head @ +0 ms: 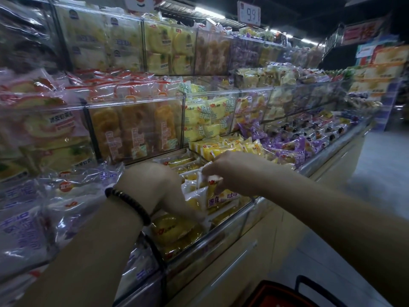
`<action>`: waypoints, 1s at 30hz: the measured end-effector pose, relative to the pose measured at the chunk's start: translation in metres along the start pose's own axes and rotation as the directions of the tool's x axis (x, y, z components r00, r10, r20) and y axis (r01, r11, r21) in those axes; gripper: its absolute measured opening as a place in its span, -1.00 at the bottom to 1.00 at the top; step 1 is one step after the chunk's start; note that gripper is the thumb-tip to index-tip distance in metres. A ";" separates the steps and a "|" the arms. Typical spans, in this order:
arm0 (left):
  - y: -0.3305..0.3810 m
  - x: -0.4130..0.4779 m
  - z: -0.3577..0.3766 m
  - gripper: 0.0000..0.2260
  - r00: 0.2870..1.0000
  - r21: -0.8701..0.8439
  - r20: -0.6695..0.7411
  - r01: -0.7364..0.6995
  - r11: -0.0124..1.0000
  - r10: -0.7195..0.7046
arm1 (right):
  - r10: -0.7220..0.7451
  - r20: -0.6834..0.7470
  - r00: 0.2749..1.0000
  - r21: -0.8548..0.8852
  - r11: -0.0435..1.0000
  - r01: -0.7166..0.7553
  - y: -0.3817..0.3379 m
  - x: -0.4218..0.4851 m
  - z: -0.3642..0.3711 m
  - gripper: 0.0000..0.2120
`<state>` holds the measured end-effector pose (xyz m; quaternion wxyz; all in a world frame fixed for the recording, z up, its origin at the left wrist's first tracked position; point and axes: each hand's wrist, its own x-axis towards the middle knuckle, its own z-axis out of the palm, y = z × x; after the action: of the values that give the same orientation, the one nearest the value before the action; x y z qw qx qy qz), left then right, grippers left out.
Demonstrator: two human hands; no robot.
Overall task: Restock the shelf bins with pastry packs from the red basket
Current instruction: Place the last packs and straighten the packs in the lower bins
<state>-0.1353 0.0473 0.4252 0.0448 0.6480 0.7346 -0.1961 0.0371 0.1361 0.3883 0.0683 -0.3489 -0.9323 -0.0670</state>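
Both hands are inside the lowest clear shelf bin [230,220], among yellow pastry packs. My right hand [230,171] pinches the top edge of a yellow and white pastry pack [218,194] that stands upright in the bin. My left hand [155,185], with a dark bead bracelet on the wrist, reaches down beside that pack; its fingers press against the packs and their tips are hidden. The red basket [274,295] shows only as a rim with a black handle at the bottom edge, below my right arm.
Tiers of clear bins hold packed breads: purple-labelled packs [26,220] at the left, orange ones [132,131] behind, yellow packs [230,146] and purple packs [294,149] to the right. A pale cabinet front [254,258] runs below. The floor aisle [380,165] lies to the right.
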 end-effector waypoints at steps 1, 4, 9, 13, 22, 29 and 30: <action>-0.002 0.005 0.002 -0.16 0.999 0.040 -0.034 -0.015 0.999 0.016 | -0.006 -0.004 1.000 -0.004 1.000 0.006 -0.001 -0.001 0.001 -0.58; -0.005 0.015 0.009 -0.27 0.995 0.096 -0.090 -0.036 0.995 0.044 | 0.029 0.010 1.000 0.031 0.999 -0.029 0.003 -0.004 -0.005 -0.58; -0.002 0.025 0.007 -0.40 0.996 0.063 -0.083 -0.025 0.998 0.030 | 0.050 0.008 0.999 0.047 0.998 -0.050 0.002 -0.004 -0.006 -0.61; 0.003 0.021 0.007 -0.46 0.992 -0.016 -0.125 -0.009 1.000 0.007 | 0.051 0.031 0.998 0.020 0.998 -0.051 0.000 0.000 -0.008 -0.61; 0.007 0.025 0.002 -0.68 0.984 -0.117 -0.161 -0.100 0.988 0.080 | -0.102 0.044 0.994 -0.105 0.989 0.107 -0.016 0.005 0.009 -0.55; 0.001 0.031 0.002 -0.63 0.988 -0.132 -0.151 -0.064 0.989 0.043 | -0.023 -0.050 0.998 0.094 0.995 0.028 0.000 -0.014 0.010 -0.57; 0.003 0.033 0.002 -0.62 0.987 -0.130 -0.152 -0.063 0.990 0.043 | -0.017 -0.049 0.999 0.100 0.995 0.022 -0.002 -0.014 0.013 -0.58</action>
<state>-0.1384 0.0773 0.4120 0.0387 0.6758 0.7297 -0.0963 0.0451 0.1284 0.3726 0.1075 -0.3341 -0.9359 -0.0288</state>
